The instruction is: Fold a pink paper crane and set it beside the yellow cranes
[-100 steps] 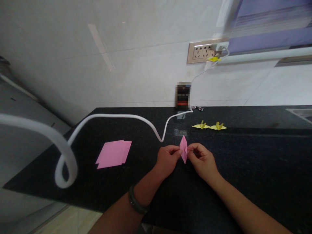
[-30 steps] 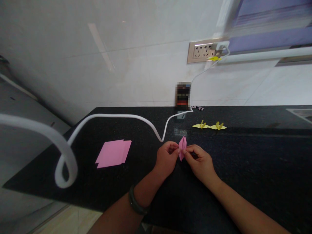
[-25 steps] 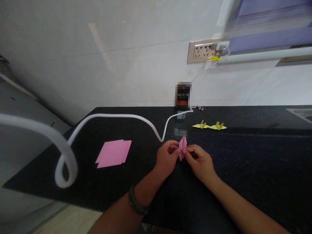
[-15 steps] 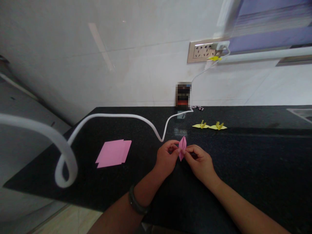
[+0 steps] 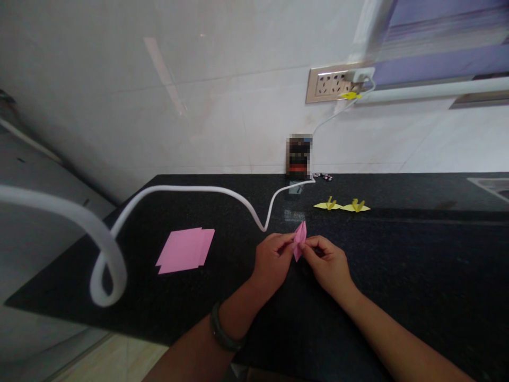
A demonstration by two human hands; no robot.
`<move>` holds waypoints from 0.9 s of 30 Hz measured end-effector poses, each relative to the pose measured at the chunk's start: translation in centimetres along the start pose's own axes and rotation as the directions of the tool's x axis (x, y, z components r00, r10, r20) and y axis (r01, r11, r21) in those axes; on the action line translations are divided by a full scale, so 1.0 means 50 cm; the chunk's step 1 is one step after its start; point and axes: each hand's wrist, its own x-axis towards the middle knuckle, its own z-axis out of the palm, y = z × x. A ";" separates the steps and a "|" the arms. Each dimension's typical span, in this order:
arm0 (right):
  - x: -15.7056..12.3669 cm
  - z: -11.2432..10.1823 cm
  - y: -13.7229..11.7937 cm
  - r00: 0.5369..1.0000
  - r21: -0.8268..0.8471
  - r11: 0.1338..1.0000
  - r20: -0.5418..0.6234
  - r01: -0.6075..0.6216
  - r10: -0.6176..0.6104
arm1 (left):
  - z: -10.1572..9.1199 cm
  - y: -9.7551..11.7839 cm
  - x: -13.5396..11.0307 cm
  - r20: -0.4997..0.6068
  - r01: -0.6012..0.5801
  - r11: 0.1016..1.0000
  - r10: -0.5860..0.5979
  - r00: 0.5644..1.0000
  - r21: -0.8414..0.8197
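A small folded piece of pink origami paper [image 5: 301,233], diamond-shaped with a lengthwise crease, is held between both hands above the dark countertop. From the left side, my left hand [image 5: 274,260] pinches it between thumb and fingers; a dark bangle circles that wrist. My right hand [image 5: 326,263] grips its right edge, thumb on the near face and fingers curled behind. Both hands are closed on the paper. Beyond them lie two yellow folded paper cranes [image 5: 356,206], side by side with wings spread.
Pink paper sheets [image 5: 183,250] lie stacked unevenly at left. A white cable [image 5: 191,188] loops across the counter [image 5: 139,313] toward a pixelated device [image 5: 299,156] against the wall. Above, a socket panel [image 5: 314,85] holds a plug [image 5: 361,74] and a yellow folded paper [image 5: 350,95].
The pink folded paper has tilted slightly, its top tip shifting right. My left fingers have straightened a little along its edge. Everything else stays in place.
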 end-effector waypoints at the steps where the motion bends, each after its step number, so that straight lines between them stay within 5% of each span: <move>1: 0.000 0.000 0.001 1.000 0.004 1.000 -0.003 0.000 0.000 | 0.001 -0.002 0.000 -0.005 0.021 1.000 -0.021 1.000 -0.018; 5: 0.000 0.000 0.001 1.000 0.009 1.000 -0.003 0.005 -0.005 | 0.008 -0.014 0.003 0.026 0.150 0.985 -0.148 0.989 -0.088; 12: 0.000 -0.002 -0.009 0.999 -0.026 0.998 0.019 0.049 -0.049 | 0.011 -0.022 0.006 0.080 0.213 0.974 -0.207 0.975 -0.081; 27: -0.005 -0.001 -0.021 0.976 -0.061 0.974 -0.006 0.217 -0.218 | 0.008 -0.011 -0.004 0.034 0.145 0.989 -0.145 0.989 -0.006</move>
